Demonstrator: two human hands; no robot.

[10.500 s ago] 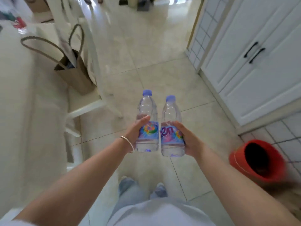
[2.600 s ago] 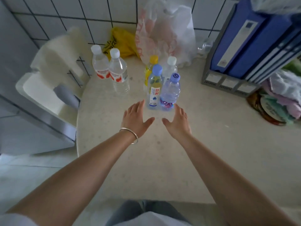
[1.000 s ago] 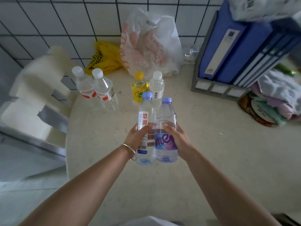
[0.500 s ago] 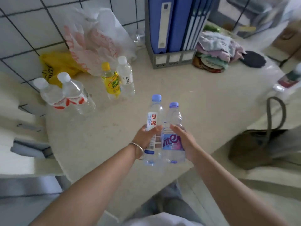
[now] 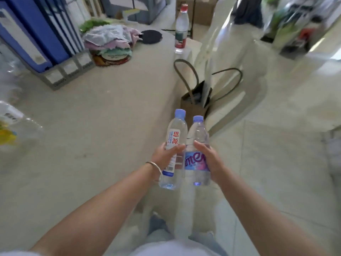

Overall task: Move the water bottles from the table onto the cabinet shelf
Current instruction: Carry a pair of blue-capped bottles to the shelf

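**Fingers wrapped round two bottles, held off the table**

The fingers (image 5: 178,147) of the left hand (image 5: 166,154) curl round the middle of the white-label bottle (image 5: 173,150), the thumb lying across the label with its red characters. A thin bangle (image 5: 156,169) sits on that wrist. The right hand (image 5: 209,157) does the same with the purple-label bottle (image 5: 198,154) — thumb on the front, the other fingers hidden behind the plastic. Both bottles stand upright, blue caps up, pressed side by side and touching, carried in the air in front of the person's body just past the edge of the table (image 5: 83,135), over the tiled floor (image 5: 276,172).

Further out, a brown bag (image 5: 195,100) with long loop handles stands on the floor just beside the table edge, beyond the two bottles. On the tabletop, well apart from the hands, a red-capped bottle (image 5: 181,28) stands upright near the far corner, with a dark round mat (image 5: 151,36) beside it. To its left lies a heap of folded cloths (image 5: 108,41), and next to that a grey file rack (image 5: 60,76) holding blue binders (image 5: 31,32). At the left border — badly blurred — are a clear bottle and something yellow; I cannot make out more. The cabinet shelf is not in sight.
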